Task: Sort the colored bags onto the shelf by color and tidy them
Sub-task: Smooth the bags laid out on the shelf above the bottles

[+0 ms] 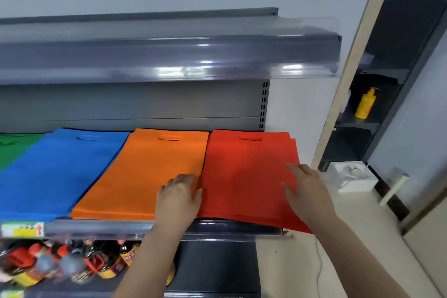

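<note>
Both hands rest flat on the red bags at the right end of the shelf.

The shelf carries four flat stacks side by side: green bags at far left, then blue bags, orange bags and red bags, each with its handle slot toward the back. The left hand lies at the seam between orange and red, fingers relaxed and gripping nothing. The right hand presses the red stack's right edge with straight fingers; that stack's near right corner overhangs the shelf front. Bottles crowd the tier below. A yellow pump bottle stands on a dark rack at right.
</note>
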Tool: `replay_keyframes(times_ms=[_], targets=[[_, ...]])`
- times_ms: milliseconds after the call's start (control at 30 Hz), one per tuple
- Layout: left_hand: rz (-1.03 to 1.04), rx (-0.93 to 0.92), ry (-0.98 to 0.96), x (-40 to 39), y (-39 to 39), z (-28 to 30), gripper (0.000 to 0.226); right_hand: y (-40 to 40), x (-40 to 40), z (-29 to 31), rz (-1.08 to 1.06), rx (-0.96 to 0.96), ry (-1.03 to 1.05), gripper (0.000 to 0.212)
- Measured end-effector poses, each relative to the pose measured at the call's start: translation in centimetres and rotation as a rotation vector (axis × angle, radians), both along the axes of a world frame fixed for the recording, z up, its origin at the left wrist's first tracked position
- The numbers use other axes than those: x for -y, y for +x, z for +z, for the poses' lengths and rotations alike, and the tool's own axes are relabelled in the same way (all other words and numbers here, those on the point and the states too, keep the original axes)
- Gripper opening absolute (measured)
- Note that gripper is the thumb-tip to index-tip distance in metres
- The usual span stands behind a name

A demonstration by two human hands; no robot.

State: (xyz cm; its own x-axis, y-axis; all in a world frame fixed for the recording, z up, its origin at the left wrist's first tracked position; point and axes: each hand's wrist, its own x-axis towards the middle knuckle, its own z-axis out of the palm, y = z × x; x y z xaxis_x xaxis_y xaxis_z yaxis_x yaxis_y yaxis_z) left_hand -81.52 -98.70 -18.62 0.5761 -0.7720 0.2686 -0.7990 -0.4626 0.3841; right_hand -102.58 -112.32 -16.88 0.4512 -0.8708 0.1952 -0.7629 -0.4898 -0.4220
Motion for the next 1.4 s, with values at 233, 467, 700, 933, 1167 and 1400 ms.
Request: replay_keyframes(times_ms=[233,467,700,933,1167,1400], targets=[[0.231,0.347,0.097,-6.6,1.4,3.1,0.042,7.0,-3.5,5.6,0.574,-0.129,-0.246,0.043],[0.624,0.438,0.231,-18.5,5.3,8.2,0.051,18.1,-12.7,9.6,1.010,-0.089,-0.390,0.041],[0.884,0.462,0.282,-33.1,10.5,11.0,0.042,29.1,-26.5,12.2,1.273,-0.043,-0.534,0.041],[1.062,0.491,0.387,-47.2,15.2,13.1,0.044,38.6,-40.6,13.1,1.417,0.032,-0.573,0.045],[1.202,0.445,0.421,-57.1,20.5,13.6,0.053,46.2,-51.9,13.0,1.567,0.059,-0.597,0.044],[1.284,0.364,0.431,-63.0,27.8,14.0,0.055,55.3,-59.0,13.1,1.664,0.106,-0.603,0.045]])
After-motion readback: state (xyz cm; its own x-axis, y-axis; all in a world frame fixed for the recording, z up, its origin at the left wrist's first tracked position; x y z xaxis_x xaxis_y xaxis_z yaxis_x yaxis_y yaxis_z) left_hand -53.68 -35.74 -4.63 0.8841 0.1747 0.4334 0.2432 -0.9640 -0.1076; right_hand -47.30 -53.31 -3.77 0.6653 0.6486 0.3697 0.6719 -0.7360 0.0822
